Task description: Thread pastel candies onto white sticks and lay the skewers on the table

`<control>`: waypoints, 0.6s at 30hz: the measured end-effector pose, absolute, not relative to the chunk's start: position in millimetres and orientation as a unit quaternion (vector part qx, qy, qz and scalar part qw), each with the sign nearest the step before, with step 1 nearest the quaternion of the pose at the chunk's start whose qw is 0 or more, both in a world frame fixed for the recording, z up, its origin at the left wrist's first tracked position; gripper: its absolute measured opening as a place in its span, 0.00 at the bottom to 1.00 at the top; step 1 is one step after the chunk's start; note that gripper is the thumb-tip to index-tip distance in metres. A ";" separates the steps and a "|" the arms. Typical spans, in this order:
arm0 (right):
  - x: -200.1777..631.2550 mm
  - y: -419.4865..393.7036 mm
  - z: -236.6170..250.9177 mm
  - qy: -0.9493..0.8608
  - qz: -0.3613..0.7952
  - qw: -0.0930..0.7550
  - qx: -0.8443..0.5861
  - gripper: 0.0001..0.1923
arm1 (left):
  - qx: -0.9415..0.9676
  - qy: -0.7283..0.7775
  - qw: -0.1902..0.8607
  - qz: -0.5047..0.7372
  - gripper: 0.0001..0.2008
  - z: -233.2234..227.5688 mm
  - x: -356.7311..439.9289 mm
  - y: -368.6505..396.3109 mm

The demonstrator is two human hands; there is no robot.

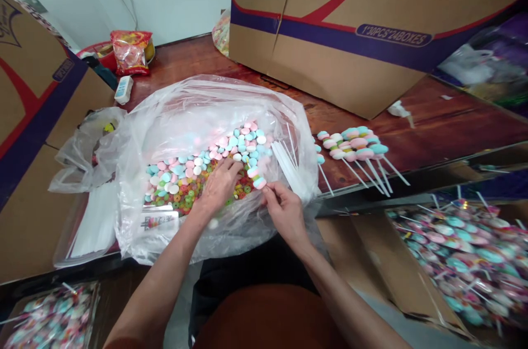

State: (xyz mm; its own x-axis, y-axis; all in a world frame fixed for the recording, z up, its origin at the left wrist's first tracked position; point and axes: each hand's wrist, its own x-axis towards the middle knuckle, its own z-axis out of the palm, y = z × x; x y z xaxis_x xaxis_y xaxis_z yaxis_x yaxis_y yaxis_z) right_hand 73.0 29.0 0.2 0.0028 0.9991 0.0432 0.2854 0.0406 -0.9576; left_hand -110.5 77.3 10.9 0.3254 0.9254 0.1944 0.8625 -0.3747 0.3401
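My right hand [284,208] pinches the lower end of a candy stick [256,177], threaded with pink, blue and white pieces and a greenish ring. Left of it, my left hand [223,181] dips into the loose candy with bent fingers. Its fingertips are partly hidden, so what they hold cannot be made out. Under that hand lie small red, yellow and green candy rings [187,195]. Behind them is a heap of pastel oval candies [233,142]. All this sits in a wide clear plastic bag [198,98], with white sticks [286,167] at its right side.
Finished candy sticks [358,145] lie at the table's right edge. Boxes of wrapped candy sticks [462,250] stand low at right and lower left. Large cartons [330,52] rise behind and at left. More white sticks [94,222] fill a tray at left, near a red snack packet [131,52].
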 end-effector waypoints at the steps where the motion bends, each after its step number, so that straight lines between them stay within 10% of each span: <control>1: 73.1 29.0 -0.5 -0.576 0.409 0.435 -0.558 0.15 | 0.812 0.549 0.093 0.173 0.11 13.1 -109.3 76.4; 12: 71.4 26.1 9.0 -0.613 0.438 0.421 -0.506 0.12 | 0.416 0.566 0.468 0.537 0.13 14.1 -117.7 63.5; 18: 58.3 22.5 16.0 -0.658 0.409 0.414 -0.477 0.13 | 0.350 0.524 0.495 0.599 0.16 14.9 -119.4 52.2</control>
State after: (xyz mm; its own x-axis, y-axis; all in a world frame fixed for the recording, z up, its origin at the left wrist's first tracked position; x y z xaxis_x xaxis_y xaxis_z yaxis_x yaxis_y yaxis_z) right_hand 58.3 22.5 16.0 -0.2014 0.9672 0.1549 0.2886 0.2098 -0.9342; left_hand -119.4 52.2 14.9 -0.2650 0.9590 -0.1001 -0.2266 0.0390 0.9732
